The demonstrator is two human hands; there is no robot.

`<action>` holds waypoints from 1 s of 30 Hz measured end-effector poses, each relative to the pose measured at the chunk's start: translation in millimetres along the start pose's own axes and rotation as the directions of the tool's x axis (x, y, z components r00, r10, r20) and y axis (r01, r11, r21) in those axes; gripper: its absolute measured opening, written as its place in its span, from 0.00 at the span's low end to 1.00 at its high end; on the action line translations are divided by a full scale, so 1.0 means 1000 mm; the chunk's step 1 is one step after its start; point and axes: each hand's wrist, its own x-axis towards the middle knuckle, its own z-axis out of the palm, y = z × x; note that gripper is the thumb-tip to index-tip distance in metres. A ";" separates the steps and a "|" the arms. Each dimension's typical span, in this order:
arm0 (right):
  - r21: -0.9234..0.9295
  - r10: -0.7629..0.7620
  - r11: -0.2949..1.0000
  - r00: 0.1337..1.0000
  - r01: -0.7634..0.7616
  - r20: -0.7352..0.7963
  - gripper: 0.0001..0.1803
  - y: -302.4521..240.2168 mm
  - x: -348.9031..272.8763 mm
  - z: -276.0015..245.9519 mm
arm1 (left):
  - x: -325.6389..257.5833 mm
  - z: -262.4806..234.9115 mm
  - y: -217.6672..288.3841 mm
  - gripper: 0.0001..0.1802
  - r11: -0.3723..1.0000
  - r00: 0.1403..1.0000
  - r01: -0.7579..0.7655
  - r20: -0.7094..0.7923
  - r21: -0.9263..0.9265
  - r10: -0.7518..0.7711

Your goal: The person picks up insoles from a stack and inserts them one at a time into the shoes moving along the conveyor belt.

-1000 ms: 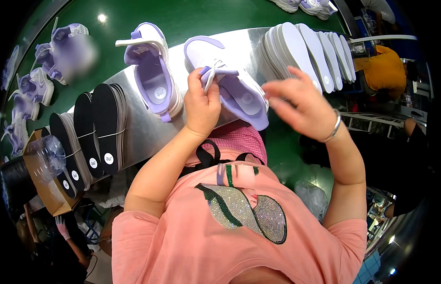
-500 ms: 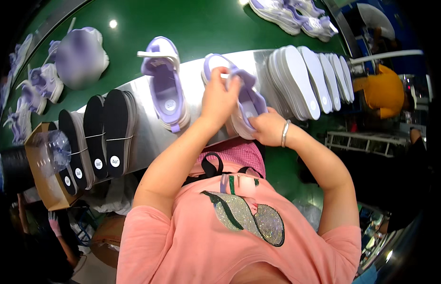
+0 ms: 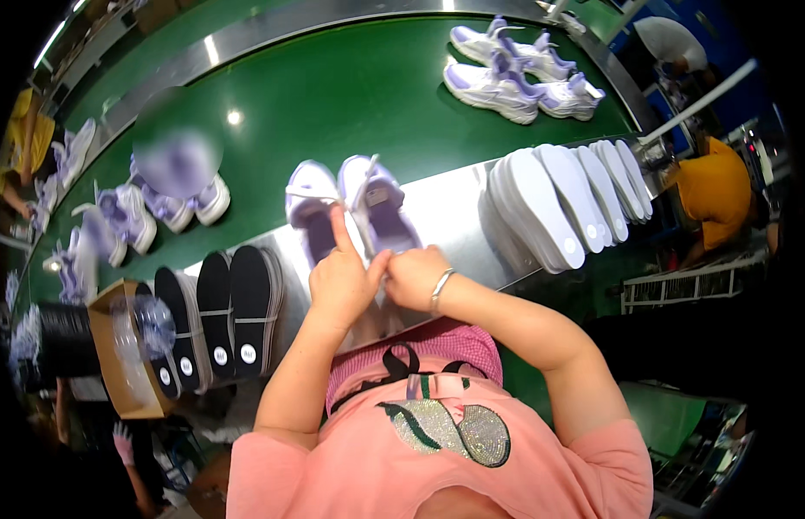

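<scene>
Two white-and-lilac sneakers stand side by side in front of me, toes away, heels on the metal bench edge (image 3: 454,216). My left hand (image 3: 340,281) is at the heel of the left sneaker (image 3: 312,186), its index finger stretched along the opening and its thumb between the pair; its other fingers are folded and partly hidden. My right hand (image 3: 415,278), with a silver bracelet on the wrist, is closed at the heel of the right sneaker (image 3: 381,203). The two thumbs nearly meet. Both heels are largely covered by my hands.
White insoles (image 3: 541,208) are stacked at the right, black insoles (image 3: 251,303) in tied bundles at the left, beside a cardboard box (image 3: 130,381) with clear plastic. More sneakers (image 3: 498,91) stand on the green belt (image 3: 351,86). A person in orange (image 3: 714,186) is at far right.
The sneaker I was handling now stands close beside the other one. My left hand has come out of its opening and moved left and down. The view has shifted, showing more of the green belt.
</scene>
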 end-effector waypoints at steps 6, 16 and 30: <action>0.068 -0.317 0.926 0.864 0.371 -0.392 0.19 0.017 -0.015 -0.012 | 0.056 0.000 -0.009 0.42 1.000 1.000 -0.003 -0.025 0.022 0.003; -0.022 -0.147 0.987 0.819 0.162 -0.554 0.16 0.172 -0.010 -0.099 | 0.166 -0.044 -0.025 0.34 0.992 0.908 0.112 -0.411 0.053 -0.080; -0.177 0.438 0.757 0.690 -0.629 -0.576 0.30 0.373 0.082 -0.151 | 0.069 0.102 0.001 0.20 0.940 0.900 -0.335 -0.274 0.061 0.338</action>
